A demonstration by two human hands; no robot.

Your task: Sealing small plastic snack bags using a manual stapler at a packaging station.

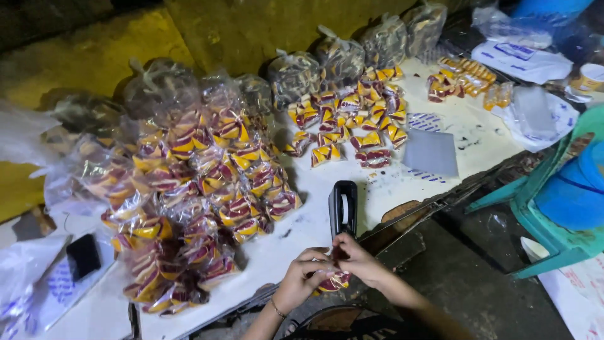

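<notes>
Basically both hands, left hand (pixel 297 281) and right hand (pixel 360 259), pinched shut on one small snack packet (pixel 333 281), right below the black tape dispenser (pixel 343 208), handy for sealing.

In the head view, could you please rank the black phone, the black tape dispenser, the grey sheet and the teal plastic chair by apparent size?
1. Teal plastic chair, partly cut off.
2. Grey sheet.
3. Black tape dispenser.
4. Black phone, looking close to the dispenser, so unsure.
</notes>
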